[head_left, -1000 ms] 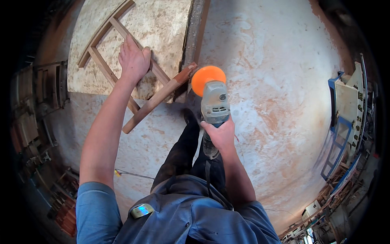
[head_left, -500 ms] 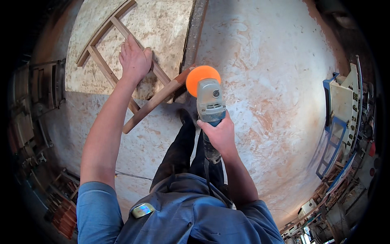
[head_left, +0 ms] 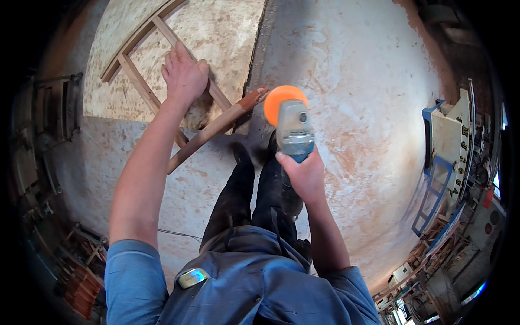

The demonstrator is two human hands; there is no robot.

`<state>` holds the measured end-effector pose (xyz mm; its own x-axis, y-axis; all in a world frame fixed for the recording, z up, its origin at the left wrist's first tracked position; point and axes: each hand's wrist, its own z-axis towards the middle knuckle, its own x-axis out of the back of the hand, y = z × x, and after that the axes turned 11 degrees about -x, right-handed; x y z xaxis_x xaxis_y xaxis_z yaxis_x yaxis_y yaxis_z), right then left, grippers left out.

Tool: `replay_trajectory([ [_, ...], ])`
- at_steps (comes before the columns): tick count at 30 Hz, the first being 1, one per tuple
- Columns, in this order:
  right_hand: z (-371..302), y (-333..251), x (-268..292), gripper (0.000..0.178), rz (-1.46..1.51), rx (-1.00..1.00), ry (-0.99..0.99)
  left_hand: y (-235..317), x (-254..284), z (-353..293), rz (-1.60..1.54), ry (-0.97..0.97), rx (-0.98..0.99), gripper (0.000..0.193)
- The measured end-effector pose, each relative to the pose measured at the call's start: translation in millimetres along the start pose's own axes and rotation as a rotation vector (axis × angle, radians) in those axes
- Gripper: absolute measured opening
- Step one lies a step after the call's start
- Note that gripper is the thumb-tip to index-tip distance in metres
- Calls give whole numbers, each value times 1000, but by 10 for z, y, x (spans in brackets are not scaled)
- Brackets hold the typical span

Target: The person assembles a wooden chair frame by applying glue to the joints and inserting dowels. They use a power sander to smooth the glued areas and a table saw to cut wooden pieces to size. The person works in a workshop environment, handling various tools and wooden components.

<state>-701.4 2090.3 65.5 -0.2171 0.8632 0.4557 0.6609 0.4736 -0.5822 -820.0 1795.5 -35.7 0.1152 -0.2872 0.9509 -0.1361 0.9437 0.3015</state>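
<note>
A wooden frame (head_left: 141,83) of long rails and crosspieces lies on a pale, stained board, its rounded near rail (head_left: 208,132) jutting past the board's edge. My left hand (head_left: 185,76) is closed around one of the crosspieces, the fingertips partly hidden behind it. In my right hand (head_left: 304,170) is an angle grinder (head_left: 295,127), gripped by its blue and black body. Its round orange disc (head_left: 283,104) sits just right of the near rail's reddish-brown end (head_left: 253,98); a small gap seems to separate them.
The pale board (head_left: 222,32) ends at a dark edge beside the mottled floor (head_left: 357,135). At the far right stand a blue frame (head_left: 431,197) and a light-coloured panel (head_left: 450,135). Wood pieces and clutter (head_left: 81,290) line the lower left. A thin cable (head_left: 179,234) crosses the floor behind my legs.
The grinder in my right hand has moved right, away from the end of the near rail. My left hand stays on the same crosspiece. The view has shifted slightly.
</note>
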Motion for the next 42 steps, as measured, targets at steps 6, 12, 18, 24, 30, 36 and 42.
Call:
replay_trajectory([
  [6, -113, -91, 59, 60, -138, 43, -43, 43, 18, 14, -35, -3, 4, 82],
  [12, -148, -225, 4, 63, -235, 39, -85, 32, 19, 16, -28, -8, 6, 82],
  [18, -93, -285, 123, 64, -288, -3, -14, 44, 20, 6, -28, -4, 23, 81],
  [24, -227, -382, -82, 67, -422, 91, -166, 3, -57, 7, 15, 23, -5, 80],
  [30, -78, -478, 71, 67, -363, 4, -17, 22, 5, -5, -26, 4, 12, 81],
  [36, -147, -533, 19, 68, -420, 18, -117, 49, 3, 1, -28, -15, 42, 81],
  [42, -32, -499, 72, 63, -299, 87, -34, 72, 55, 13, -13, -41, 56, 82],
])
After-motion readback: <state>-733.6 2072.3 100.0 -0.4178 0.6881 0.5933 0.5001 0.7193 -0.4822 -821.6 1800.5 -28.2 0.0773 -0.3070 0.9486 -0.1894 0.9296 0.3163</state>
